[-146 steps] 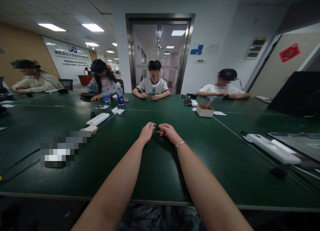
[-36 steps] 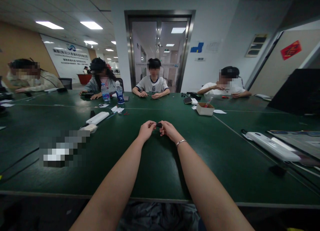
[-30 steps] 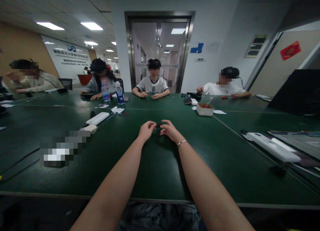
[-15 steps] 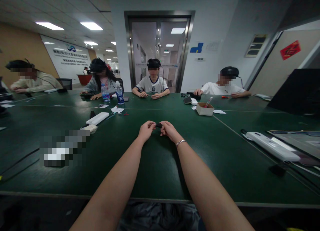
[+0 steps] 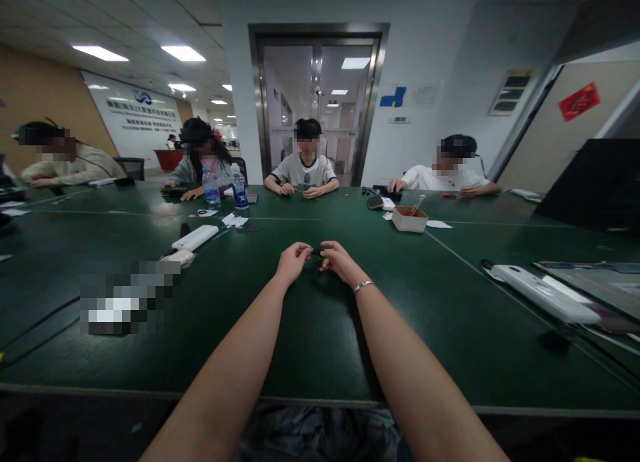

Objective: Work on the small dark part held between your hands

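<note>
Above the middle of the green table, my two hands meet over a small black object. It is too small and too covered by fingers for me to tell its kind. My left hand pinches its left end between thumb and fingertips. On the other end, the fingers of my right hand are closed, with the lower fingers curled beneath. A silver bracelet circles my right wrist.
A white power strip and a blurred-out object lie on the left. Ahead right stands a small open box; bottles stand ahead left. Another white power strip lies right. Several people sit across the table.
My right hand's fingers have shifted slightly on the black object, and the right wrist has moved a little to the right. My left hand stays nearly still.
</note>
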### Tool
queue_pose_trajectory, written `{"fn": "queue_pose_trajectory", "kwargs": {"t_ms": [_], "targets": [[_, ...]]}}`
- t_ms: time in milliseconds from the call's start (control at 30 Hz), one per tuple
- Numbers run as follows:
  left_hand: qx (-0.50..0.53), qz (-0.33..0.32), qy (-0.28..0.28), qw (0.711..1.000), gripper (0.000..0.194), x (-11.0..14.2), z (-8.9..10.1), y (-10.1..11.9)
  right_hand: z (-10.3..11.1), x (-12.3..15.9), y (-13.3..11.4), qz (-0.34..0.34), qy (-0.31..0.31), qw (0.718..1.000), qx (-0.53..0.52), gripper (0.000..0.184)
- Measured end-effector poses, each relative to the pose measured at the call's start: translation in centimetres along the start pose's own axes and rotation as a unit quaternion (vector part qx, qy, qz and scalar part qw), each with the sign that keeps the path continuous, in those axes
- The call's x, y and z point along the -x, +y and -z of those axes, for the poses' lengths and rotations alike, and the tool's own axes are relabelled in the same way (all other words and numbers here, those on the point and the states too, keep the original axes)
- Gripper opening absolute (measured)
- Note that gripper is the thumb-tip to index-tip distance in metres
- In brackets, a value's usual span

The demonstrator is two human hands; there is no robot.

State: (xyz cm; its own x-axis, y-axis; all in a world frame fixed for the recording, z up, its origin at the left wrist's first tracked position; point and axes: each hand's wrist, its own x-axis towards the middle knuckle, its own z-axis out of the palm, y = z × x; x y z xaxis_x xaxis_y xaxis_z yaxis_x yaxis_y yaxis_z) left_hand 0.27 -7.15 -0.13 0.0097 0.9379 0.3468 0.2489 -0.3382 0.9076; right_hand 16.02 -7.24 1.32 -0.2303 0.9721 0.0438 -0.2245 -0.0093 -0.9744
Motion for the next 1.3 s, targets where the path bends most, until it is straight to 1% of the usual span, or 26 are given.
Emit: {"fn": "queue_pose_trajectory", "kwargs": {"t_ms": [67,167,267,300,367,467,567,600,667,733,767,867,900,1000,1033,1133,1167,1300], "targets": [[0.001,0.001,-0.003,1.0,0.018,0.03,0.02,0.07,-0.08,0.04,-0.07,-0.003,-0.004,1.0,0.011,0.017],[-0.007,0.002,-0.003,1.0,0.017,0.09,0.07,0.22,-0.18,0.03,-0.14,-0.003,0.005,1.0,0.027,0.014],[-0.01,0.0,0.001,1.0,0.017,0.1,0.1,0.26,-0.14,0.01,-0.21,-0.012,0.012,1.0,0.013,0.022],[-0.009,0.001,0.002,1.0,0.017,0.1,0.1,0.25,-0.12,0.0,-0.23,-0.015,0.012,1.0,0.006,0.022],[-0.008,0.001,0.0,1.0,0.018,0.08,0.09,0.17,-0.1,-0.02,-0.26,-0.019,0.011,1.0,0.002,0.015],[-0.005,-0.002,-0.001,1.0,0.019,0.03,0.08,-0.01,-0.12,-0.02,-0.3,-0.017,0.008,1.0,0.009,0.011],[0.0,-0.001,0.002,1.0,0.019,-0.04,0.06,-0.17,-0.11,0.05,-0.33,-0.011,0.012,1.0,0.003,0.021],[0.001,0.001,0.002,1.0,0.019,-0.05,0.05,-0.2,-0.1,0.07,-0.33,-0.011,0.01,1.0,-0.001,0.021],[0.002,0.002,-0.001,1.0,0.019,-0.05,0.04,-0.18,-0.06,0.07,-0.3,-0.011,-0.002,1.0,-0.005,0.014],[0.002,0.001,-0.002,1.0,0.019,-0.01,0.03,-0.08,0.01,0.02,-0.21,-0.008,-0.01,1.0,0.0,0.011],[0.002,0.002,-0.001,1.0,0.019,0.03,0.03,0.01,0.05,-0.03,-0.16,-0.005,-0.01,1.0,0.003,0.012],[-0.002,0.011,0.0,1.0,0.019,0.14,0.03,0.35,0.18,-0.17,-0.01,-0.003,0.0,1.0,0.0,0.025],[-0.003,0.015,0.0,1.0,0.018,0.18,0.03,0.46,0.21,-0.2,0.02,-0.005,0.001,1.0,-0.003,0.024],[-0.005,0.02,-0.004,1.0,0.018,0.23,0.02,0.62,0.24,-0.21,0.04,-0.011,-0.001,1.0,-0.008,0.014],[-0.005,0.018,-0.005,1.0,0.018,0.22,0.01,0.6,0.24,-0.2,0.05,-0.008,0.001,1.0,-0.005,0.014],[-0.006,0.014,-0.004,1.0,0.018,0.15,0.01,0.42,0.25,-0.18,0.1,-0.002,0.01,1.0,-0.003,0.025],[-0.007,0.014,-0.002,1.0,0.018,0.12,0.01,0.35,0.25,-0.19,0.11,-0.003,0.013,1.0,-0.006,0.026],[-0.012,0.014,-0.003,1.0,0.019,0.05,0.03,0.17,0.21,-0.28,0.12,-0.01,0.009,1.0,-0.003,0.015]]}}
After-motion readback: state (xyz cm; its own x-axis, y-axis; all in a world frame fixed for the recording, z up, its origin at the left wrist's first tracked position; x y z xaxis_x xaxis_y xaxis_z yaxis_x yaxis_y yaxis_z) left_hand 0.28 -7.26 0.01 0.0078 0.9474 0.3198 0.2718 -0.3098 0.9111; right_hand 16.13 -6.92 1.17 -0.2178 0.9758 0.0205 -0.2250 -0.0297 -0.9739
